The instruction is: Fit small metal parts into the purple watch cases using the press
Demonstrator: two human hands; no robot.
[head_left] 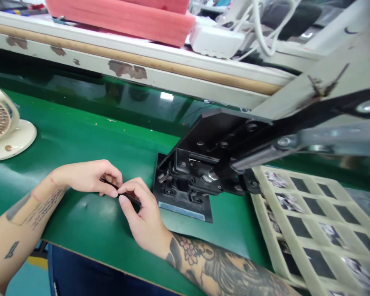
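Above the green mat, my left hand (pixel 97 177) and my right hand (pixel 142 213) meet with their fingertips close together. Between them they pinch a thin black strip-like part (pixel 132 200), mostly covered by my fingers. Its exact kind does not show. Just to the right of my right hand stands a black press fixture (pixel 197 176) with a long lever arm (pixel 265 154) reaching off to the right. A pale blue strip (pixel 181 211) lies along the front edge of its base.
Stacked cream compartment trays (pixel 322 197) holding dark pieces and small parts sit at the right. A small cream fan (pixel 21 137) stands at the left. Pink foam (pixel 126 18) and a white power strip (pixel 216 41) lie on the shelf behind.
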